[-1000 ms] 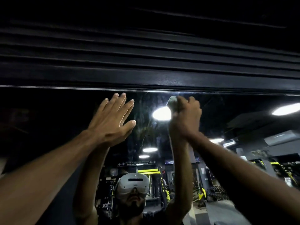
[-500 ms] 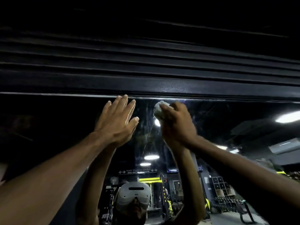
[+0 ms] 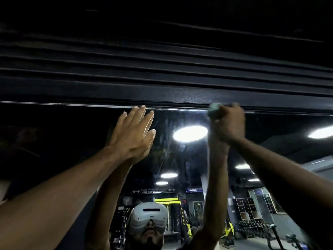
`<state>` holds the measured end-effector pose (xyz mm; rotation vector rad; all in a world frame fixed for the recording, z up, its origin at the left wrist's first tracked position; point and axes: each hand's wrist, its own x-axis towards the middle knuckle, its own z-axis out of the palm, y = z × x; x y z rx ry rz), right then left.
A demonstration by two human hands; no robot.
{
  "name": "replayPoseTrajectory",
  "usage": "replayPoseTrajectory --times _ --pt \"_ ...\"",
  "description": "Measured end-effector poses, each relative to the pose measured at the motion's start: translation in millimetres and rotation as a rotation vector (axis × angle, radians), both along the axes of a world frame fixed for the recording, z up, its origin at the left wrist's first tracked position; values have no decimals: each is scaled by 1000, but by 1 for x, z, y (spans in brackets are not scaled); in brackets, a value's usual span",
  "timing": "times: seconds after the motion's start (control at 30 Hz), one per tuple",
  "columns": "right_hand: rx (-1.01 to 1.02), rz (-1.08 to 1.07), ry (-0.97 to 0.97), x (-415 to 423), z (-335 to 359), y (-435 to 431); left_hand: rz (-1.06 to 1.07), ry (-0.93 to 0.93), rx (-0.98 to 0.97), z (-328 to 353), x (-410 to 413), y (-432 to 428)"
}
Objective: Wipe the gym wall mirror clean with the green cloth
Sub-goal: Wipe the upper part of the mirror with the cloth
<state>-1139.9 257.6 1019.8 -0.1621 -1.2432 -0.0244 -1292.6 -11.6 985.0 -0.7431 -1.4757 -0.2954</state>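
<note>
Seen from the head camera, the person stands close to the gym wall mirror [image 3: 54, 134], both arms stretched up to its top edge, where the glass meets a black ribbed trim [image 3: 162, 94]. I'd say the step in hand is wiping the uppermost strip of glass.

To do it well, the right hand [image 3: 228, 123] should press the green cloth [image 3: 213, 107] firmly into that seam and run it along the edge in overlapping passes. It can then work down through the faint streaks [image 3: 167, 136] that show beside the reflected ceiling light [image 3: 190, 133]. The cloth is bunched small, so little of it can meet the glass, and opening it out would likely cover more. The left hand [image 3: 133, 134] lies flat on the mirror as a brace and may well leave prints, so that patch deserves a pass afterwards.

The cloth sits inside the right fist. The fingers [image 3: 232, 114] are curled tight around it, clamped on the wad, and only a small pale-green lump pokes out at the upper left of the knuckles. That lump lies right on the line between glass and trim.

The left hand's fingers [image 3: 139, 114] are straight, close together and holding nothing. Their tips just reach the top edge, well to the left of the cloth.
</note>
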Motion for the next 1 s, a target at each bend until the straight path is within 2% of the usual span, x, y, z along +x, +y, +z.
replayPoseTrajectory --times 0.07,0.1,0.2,0.23,0.27,0.3,0.37,0.4,0.43,0.5,0.6,0.63,0.7,0.73,0.77,0.8,0.87,0.93,1.0 --pt "-241 4 85 5 -2 2 -5 24 15 1 0 1" --pt "-193 5 63 -3 -3 -13 -9 26 24 1 0 1" --pt "240 24 -93 -26 -11 -45 7 21 19 0 2 1" --pt "327 4 -135 -26 -12 -44 0 12 17 -1 3 1" --pt "317 8 -130 -25 -10 -41 -18 0 8 -2 5 1" --pt "223 37 -69 -27 -7 -40 -32 -15 -1 -1 5 -1" --pt "-121 143 94 -40 -4 -61 -28 -44 -13 -1 5 -10" --pt "-189 146 119 -50 -6 -86 -11 -36 -5 -1 3 -15" --pt "-133 120 101 -59 -10 -109 13 -24 5 -1 0 -20" --pt "128 71 0 -70 -22 -132 26 -18 12 -3 -4 -28" --pt "348 24 -99 -50 -28 -94 -23 -45 29 -2 -5 -30" --pt "306 1 -69 -40 -23 -77 -30 -48 34 -1 -5 -31" --pt "35 59 32 -32 -9 -61 -22 -44 45 0 -8 -36" --pt "-95 120 78 -38 -4 -71 -15 -39 46 1 -11 -40" --pt "-143 154 99 -48 -1 -91 -9 -32 47 0 -13 -42" --pt "-119 181 91 -59 -2 -114 -3 -19 45 1 -15 -45" --pt "97 184 14 -79 -11 -149 -7 -14 62 4 -18 -51" --pt "287 169 -134 -75 -17 -141 -10 -35 67 4 -22 -59" --pt "364 128 -194 -55 -10 -107 1 -32 56 -1 -27 -65"
